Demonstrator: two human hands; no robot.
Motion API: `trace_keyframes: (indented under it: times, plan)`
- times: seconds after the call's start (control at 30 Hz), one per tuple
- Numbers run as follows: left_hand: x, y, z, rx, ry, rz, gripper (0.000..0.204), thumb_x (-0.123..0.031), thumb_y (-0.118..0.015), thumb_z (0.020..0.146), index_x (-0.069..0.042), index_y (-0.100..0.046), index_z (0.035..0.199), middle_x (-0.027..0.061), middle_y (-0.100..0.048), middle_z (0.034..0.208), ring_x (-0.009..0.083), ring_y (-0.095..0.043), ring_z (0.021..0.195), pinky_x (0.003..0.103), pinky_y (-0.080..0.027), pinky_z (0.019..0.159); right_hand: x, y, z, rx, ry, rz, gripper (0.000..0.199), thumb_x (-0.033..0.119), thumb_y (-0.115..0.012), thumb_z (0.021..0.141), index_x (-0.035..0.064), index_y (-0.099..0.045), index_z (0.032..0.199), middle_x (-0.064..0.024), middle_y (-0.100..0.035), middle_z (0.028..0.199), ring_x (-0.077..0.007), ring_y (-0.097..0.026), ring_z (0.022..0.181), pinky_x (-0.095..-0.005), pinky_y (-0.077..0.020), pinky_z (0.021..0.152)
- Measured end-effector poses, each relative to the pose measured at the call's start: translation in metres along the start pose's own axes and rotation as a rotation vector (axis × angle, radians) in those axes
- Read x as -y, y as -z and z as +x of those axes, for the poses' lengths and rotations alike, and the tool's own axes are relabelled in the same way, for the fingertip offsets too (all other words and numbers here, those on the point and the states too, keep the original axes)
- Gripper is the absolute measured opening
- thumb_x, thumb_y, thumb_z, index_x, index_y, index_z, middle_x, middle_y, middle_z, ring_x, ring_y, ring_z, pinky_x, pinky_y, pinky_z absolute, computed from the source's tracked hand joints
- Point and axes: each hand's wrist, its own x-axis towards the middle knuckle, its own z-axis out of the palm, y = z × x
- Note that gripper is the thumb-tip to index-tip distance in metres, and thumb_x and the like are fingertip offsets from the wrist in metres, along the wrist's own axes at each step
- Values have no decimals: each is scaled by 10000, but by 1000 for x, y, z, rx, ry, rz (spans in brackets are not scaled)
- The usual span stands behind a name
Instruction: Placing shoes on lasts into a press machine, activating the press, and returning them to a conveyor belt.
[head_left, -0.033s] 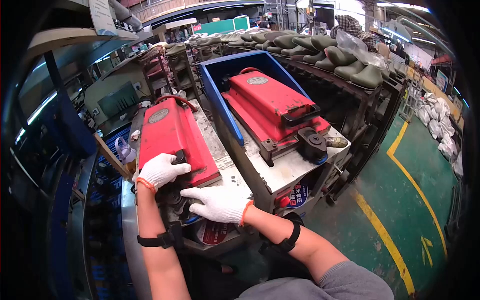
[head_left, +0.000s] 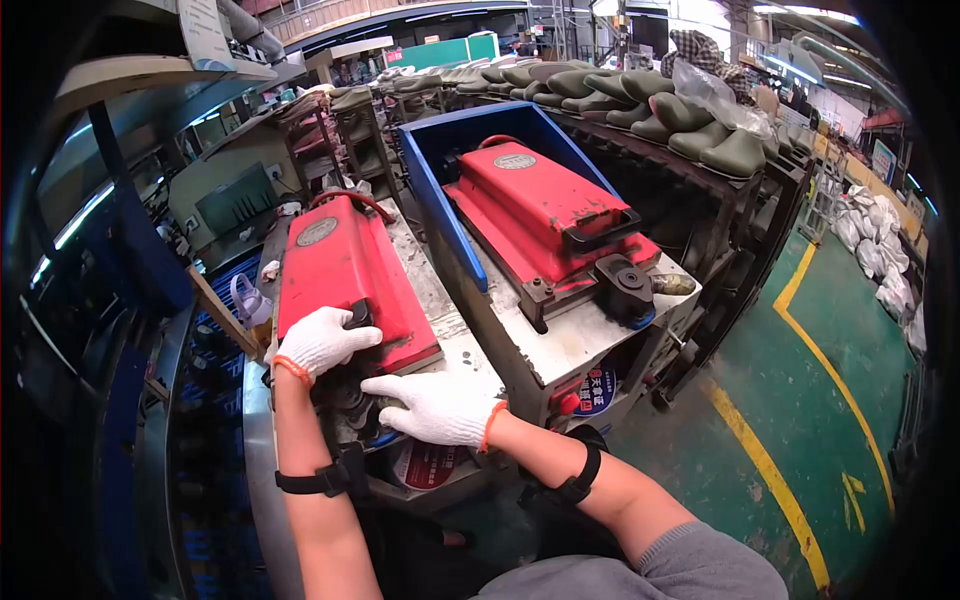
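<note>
Red metal everywhere on this desk (head_left: 470, 350), two hinged press lids side by side. Near one, the left lid (head_left: 345, 275), is down and almost flat, and that's where both hands are. Left hand (head_left: 322, 340) in a white glove is clenched on the black handle (head_left: 358, 315) at the lid's near edge, thumb wrapped over, so it looks like it's holding the lid shut or about to swing it. Right hand (head_left: 432, 405), also gloved, lies flat with fingers spread just below that edge, pressing on the dark parts (head_left: 350, 405) at the front of the machine; can't tell whether it's gripping anything, it looks more like a steadying palm. Makes sense to me: one hand on the handle for leverage, the other bracing what sits under it.

Right lid (head_left: 545, 205) sits farther back inside a blue tray (head_left: 440, 205), tilted up a bit, with its own black handle (head_left: 600, 235) untouched and a black knob (head_left: 625, 285) in front of it. Both forearms wear black straps.

Far side has a rack of green moulded pieces (head_left: 640, 100). Floor (head_left: 800, 400) on the right is green with yellow lines.
</note>
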Motion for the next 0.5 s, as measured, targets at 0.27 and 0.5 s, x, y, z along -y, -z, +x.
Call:
trace_keyframes:
  times: [0.27, 0.5]
  plan:
    - [4, 1, 2, 8, 25, 72, 560, -578, -778, 792, -22, -764, 855, 114, -707, 686, 228, -708, 669, 366, -532, 677, -4, -6, 2, -25, 14, -1, 496, 360, -573, 1005, 151, -583, 1455, -229, -734, 1180, -409, -716, 1066, -507, -563, 946]
    - [4, 0, 2, -7, 26, 24, 455, -485, -803, 786, -33, -757, 819, 54, -652, 625, 157, -641, 598, 321, -485, 597, 0, -2, 1, -13, 1, 25, 492, 360, -579, 1005, 141, -591, 1446, -224, -733, 1197, -406, -712, 1085, -503, -556, 965]
